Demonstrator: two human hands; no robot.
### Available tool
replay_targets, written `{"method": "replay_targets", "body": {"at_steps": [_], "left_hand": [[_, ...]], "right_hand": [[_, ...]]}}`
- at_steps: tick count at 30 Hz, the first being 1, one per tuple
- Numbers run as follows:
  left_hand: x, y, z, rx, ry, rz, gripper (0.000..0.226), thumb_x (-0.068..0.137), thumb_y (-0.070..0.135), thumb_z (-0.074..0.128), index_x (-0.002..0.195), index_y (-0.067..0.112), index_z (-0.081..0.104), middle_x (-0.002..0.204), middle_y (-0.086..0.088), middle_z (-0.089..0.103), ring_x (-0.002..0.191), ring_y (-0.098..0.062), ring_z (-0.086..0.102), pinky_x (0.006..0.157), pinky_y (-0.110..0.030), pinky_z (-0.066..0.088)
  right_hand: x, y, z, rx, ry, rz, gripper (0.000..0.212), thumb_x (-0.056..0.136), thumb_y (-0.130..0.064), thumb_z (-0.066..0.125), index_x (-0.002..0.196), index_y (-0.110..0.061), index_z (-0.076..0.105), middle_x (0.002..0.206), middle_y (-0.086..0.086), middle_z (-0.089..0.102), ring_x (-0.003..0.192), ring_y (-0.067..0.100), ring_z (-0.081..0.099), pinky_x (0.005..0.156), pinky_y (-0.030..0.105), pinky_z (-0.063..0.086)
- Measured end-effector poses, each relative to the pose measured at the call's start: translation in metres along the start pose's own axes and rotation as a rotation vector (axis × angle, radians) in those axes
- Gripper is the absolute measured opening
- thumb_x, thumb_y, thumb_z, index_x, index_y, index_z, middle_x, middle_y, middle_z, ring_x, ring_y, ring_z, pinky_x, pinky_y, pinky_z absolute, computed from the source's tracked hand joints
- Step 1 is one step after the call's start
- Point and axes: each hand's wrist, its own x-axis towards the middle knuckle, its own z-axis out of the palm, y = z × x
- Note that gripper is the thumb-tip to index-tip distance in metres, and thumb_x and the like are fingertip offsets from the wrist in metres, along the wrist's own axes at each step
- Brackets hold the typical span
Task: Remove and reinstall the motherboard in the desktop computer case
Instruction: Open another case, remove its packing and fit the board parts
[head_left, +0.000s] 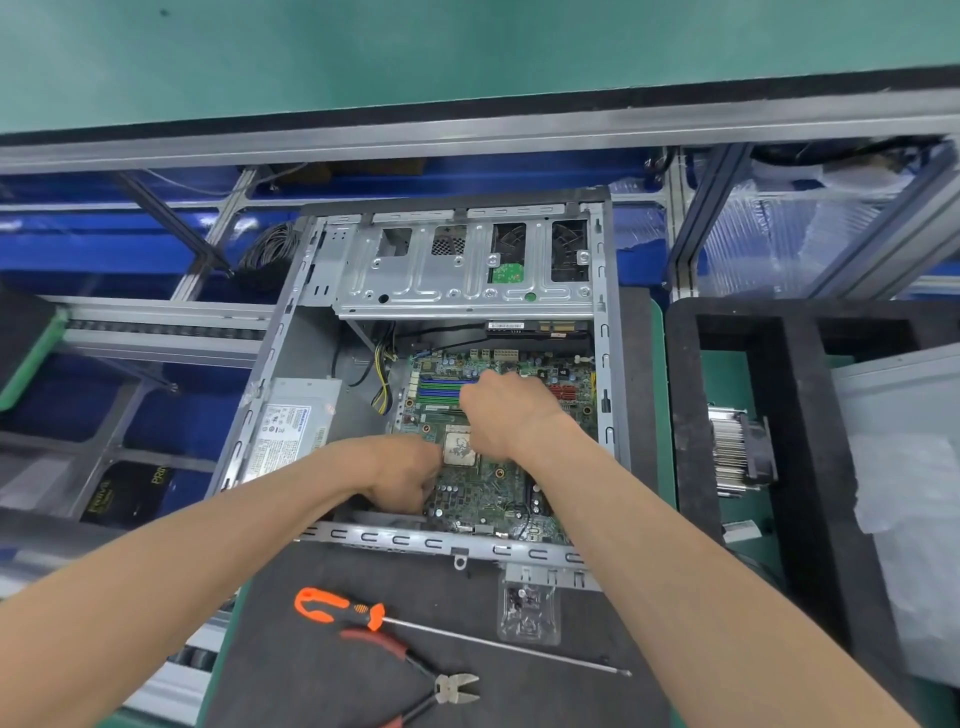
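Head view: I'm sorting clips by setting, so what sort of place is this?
Probably an electronics assembly or repair line: an open computer case lies on a dark mat with a screwdriver and cutters, and an aluminium-framed bench with a green top stands behind.

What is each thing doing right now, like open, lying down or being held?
Grey metal computer case: open, lying flat.
Green motherboard: inside case, both hands on it.
Left hand: curled at board's edge.
Right hand: curled over board.
Orange-handled screwdriver: lying unused.
Red-handled cutters: lying, slightly open.
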Motion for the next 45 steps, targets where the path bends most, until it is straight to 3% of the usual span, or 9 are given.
{"method": "replay_targets", "body": {"at_steps": [4, 10, 14, 21, 25, 30, 33, 38, 45], "left_hand": [[0.001, 0.004, -0.005, -0.004, -0.007, -0.003, 0.022, 0.086, 0.002, 0.052, 0.066, 0.011, 0.056, 0.079, -0.008, 0.062, 0.078, -0.023, 0.058, 0.068, -0.034, 0.05], [-0.001, 0.004, -0.001, 0.017, 0.03, -0.022, 0.018, 0.083, 0.003, 0.05, 0.073, 0.002, 0.065, 0.078, -0.015, 0.066, 0.079, -0.029, 0.061, 0.065, -0.029, 0.045], [0.003, 0.007, -0.004, 0.058, 0.032, -0.027, 0.029, 0.084, 0.003, 0.05, 0.057, 0.01, 0.045, 0.06, -0.006, 0.047, 0.07, -0.027, 0.05, 0.067, -0.036, 0.047], [-0.001, 0.007, -0.005, 0.031, 0.027, -0.043, 0.028, 0.087, 0.002, 0.049, 0.06, 0.011, 0.046, 0.065, -0.004, 0.051, 0.062, -0.018, 0.049, 0.058, -0.03, 0.045], [0.006, 0.012, -0.009, 0.098, -0.005, -0.086, 0.024, 0.085, 0.005, 0.052, 0.062, 0.011, 0.046, 0.064, -0.005, 0.05, 0.069, -0.025, 0.053, 0.065, -0.038, 0.05], [0.011, 0.03, -0.006, 0.289, -0.035, -0.164, 0.012, 0.085, 0.008, 0.058, 0.087, 0.01, 0.046, 0.082, -0.005, 0.056, 0.079, -0.027, 0.055, 0.063, -0.033, 0.049], [0.015, 0.032, -0.005, 0.299, -0.081, -0.219, 0.031, 0.082, 0.005, 0.061, 0.109, 0.013, 0.048, 0.103, -0.007, 0.059, 0.093, -0.028, 0.061, 0.065, -0.035, 0.046], [0.015, 0.03, -0.008, 0.237, -0.126, -0.202, 0.022, 0.085, 0.012, 0.052, 0.106, 0.012, 0.048, 0.088, -0.002, 0.057, 0.077, -0.023, 0.058, 0.062, -0.032, 0.045], [0.012, 0.021, -0.005, 0.173, -0.071, -0.218, 0.032, 0.085, 0.013, 0.051, 0.117, 0.008, 0.058, 0.112, -0.006, 0.063, 0.098, -0.028, 0.063, 0.071, -0.037, 0.049]], "right_hand": [[0.0, 0.0, 0.0, -0.005, 0.003, 0.0, 0.008, 0.091, -0.008, 0.053, 0.091, -0.013, 0.046, 0.074, 0.001, 0.029, 0.077, 0.029, 0.046, 0.067, 0.041, 0.04], [-0.001, 0.001, -0.001, -0.005, 0.01, -0.008, 0.01, 0.09, -0.007, 0.053, 0.09, -0.014, 0.045, 0.072, 0.0, 0.029, 0.078, 0.029, 0.045, 0.068, 0.041, 0.039], [0.0, 0.001, 0.001, -0.005, 0.018, -0.008, 0.011, 0.089, -0.006, 0.053, 0.089, -0.013, 0.046, 0.072, 0.0, 0.029, 0.077, 0.029, 0.044, 0.067, 0.041, 0.039], [0.0, 0.0, 0.0, -0.017, 0.01, -0.01, 0.009, 0.091, -0.008, 0.053, 0.091, -0.014, 0.045, 0.073, 0.0, 0.028, 0.079, 0.029, 0.043, 0.068, 0.041, 0.038], [0.0, 0.001, 0.0, -0.015, 0.004, -0.008, 0.008, 0.091, -0.008, 0.052, 0.092, -0.014, 0.046, 0.073, 0.001, 0.028, 0.081, 0.03, 0.044, 0.069, 0.042, 0.04], [0.0, 0.001, 0.0, -0.012, -0.003, 0.0, 0.008, 0.092, -0.008, 0.052, 0.092, -0.013, 0.046, 0.074, 0.001, 0.028, 0.081, 0.03, 0.045, 0.069, 0.043, 0.041], [0.0, 0.001, 0.0, -0.012, -0.006, 0.001, 0.009, 0.092, -0.007, 0.051, 0.091, -0.013, 0.045, 0.073, 0.001, 0.027, 0.081, 0.031, 0.045, 0.069, 0.043, 0.041], [0.0, 0.001, 0.0, -0.016, -0.011, -0.001, 0.009, 0.092, -0.007, 0.052, 0.092, -0.013, 0.045, 0.074, 0.001, 0.028, 0.08, 0.031, 0.045, 0.069, 0.042, 0.04], [-0.001, 0.0, 0.0, -0.022, -0.011, 0.002, 0.008, 0.092, -0.008, 0.052, 0.093, -0.014, 0.047, 0.076, 0.001, 0.029, 0.08, 0.03, 0.045, 0.069, 0.042, 0.04]]}}
